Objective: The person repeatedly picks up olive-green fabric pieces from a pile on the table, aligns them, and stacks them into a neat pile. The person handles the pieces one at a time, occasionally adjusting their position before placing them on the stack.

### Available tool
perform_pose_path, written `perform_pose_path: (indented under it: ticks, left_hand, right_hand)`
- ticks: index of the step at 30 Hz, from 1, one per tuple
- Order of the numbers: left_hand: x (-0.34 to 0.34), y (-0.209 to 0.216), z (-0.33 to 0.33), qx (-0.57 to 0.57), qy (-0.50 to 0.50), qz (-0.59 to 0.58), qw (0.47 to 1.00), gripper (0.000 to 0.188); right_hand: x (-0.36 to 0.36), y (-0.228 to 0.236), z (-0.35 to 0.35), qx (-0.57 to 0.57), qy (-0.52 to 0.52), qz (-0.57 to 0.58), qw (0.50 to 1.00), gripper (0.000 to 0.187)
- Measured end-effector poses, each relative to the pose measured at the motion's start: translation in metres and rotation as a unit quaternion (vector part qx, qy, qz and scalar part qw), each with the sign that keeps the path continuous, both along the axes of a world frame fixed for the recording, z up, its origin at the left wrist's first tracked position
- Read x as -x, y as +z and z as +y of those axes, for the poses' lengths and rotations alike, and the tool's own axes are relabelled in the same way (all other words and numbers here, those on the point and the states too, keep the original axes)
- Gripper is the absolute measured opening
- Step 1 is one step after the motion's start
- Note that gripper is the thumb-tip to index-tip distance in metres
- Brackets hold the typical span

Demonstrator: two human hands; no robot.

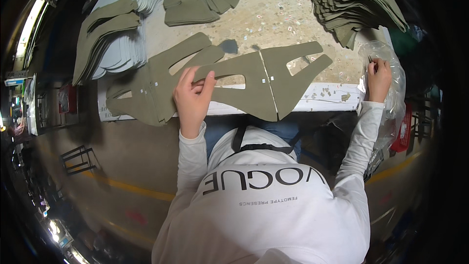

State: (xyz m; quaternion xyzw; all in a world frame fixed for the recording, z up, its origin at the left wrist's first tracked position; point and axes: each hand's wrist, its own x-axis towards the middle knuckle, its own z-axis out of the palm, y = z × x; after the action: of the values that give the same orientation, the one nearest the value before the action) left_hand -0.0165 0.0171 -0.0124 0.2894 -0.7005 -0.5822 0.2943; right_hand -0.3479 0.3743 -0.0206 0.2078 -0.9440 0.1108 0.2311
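Matt cloth panels [254, 80], glossy plastic bag [397, 84], wrinkled cloth sleeve [360, 139]

Passable lane over tabletop [273, 28] between flat olive panels [253, 93] and right-hand fabric stack [352, 1].

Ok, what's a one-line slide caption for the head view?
Left hand over olive pieces, right hand with a small dark object by clear plastic.

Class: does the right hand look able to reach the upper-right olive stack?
Probably yes: the right hand is near the olive stack, nothing solid visibly between, though the thin dark object it pinches may hinder grasping.
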Motion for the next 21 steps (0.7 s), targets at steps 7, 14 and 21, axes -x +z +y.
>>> perform_pose_path:
  ticks: [7, 14, 21]
  left_hand:
    - [0.003, -0.003, 0.003, -0.119, 0.012, 0.062, 0.991, 0.026]
    - [-0.003, 0.001, -0.001, -0.175, 0.027, 0.033, 0.984, 0.029]
    - [-0.006, 0.004, 0.002, -0.158, 0.021, 0.056, 0.986, 0.024]
  right_hand:
    - [-0.028, 0.028, -0.016, 0.201, 0.028, -0.012, 0.979, 0.017]
    - [-0.132, 0.054, -0.134, 0.339, 0.231, -0.176, 0.895, 0.020]
    - [-0.212, 0.043, -0.229, 0.287, 0.452, -0.321, 0.781, 0.039]
